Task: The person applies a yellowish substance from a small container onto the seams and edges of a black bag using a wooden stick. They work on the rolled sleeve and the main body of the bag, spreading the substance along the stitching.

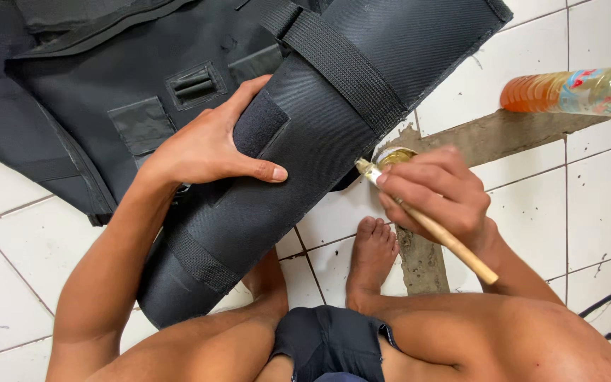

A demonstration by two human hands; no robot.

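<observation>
Black fabric panel [305,141] across white tiled floor [8,283], pinned by left hand [210,145], fingers spread flat. Right hand [436,191] pinched around wooden-handled brush [426,223], bristles at small tin [394,155]. Upper right: lying plastic bottle [574,92], orange liquid, multicoloured label.

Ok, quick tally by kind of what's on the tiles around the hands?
Black woven fabric bag panels: 1 rolled, 1 flat
Wooden-handled brush in right hand: 1
Small round open tin: 1
Clear plastic bottle of orange liquid: 1
Total: 5

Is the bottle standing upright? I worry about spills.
No, the plastic bottle of orange liquid lies on its side on the tiled floor.
</observation>
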